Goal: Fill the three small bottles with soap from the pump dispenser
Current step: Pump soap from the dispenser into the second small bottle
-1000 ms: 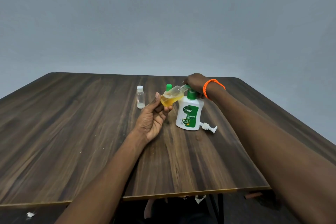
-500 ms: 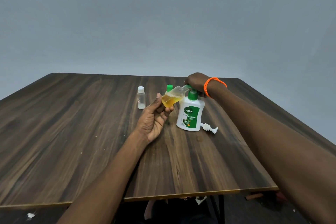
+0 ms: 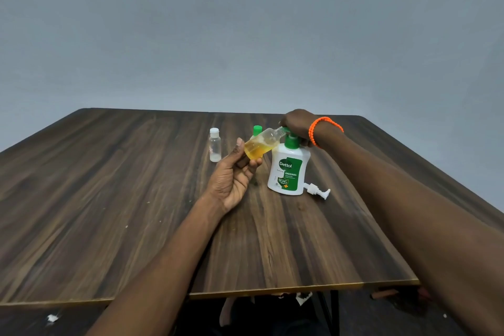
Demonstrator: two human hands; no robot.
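My left hand (image 3: 231, 180) holds a small clear bottle (image 3: 259, 144), tilted, partly filled with yellow soap. Its open mouth points up and right to the nozzle of the white and green Dettol pump dispenser (image 3: 289, 172), which stands upright on the table. My right hand (image 3: 297, 124), with an orange bracelet on the wrist, lies curled over the green pump head and hides most of it. A second small clear bottle (image 3: 215, 146) with a white cap stands to the left. Behind the tilted bottle only the green cap of a third bottle (image 3: 257, 129) shows.
A loose white pump head (image 3: 317, 191) lies on the table just right of the dispenser's base. The dark wooden table (image 3: 109, 199) reaches to a near edge at the bottom of the view. A plain grey wall rises behind it.
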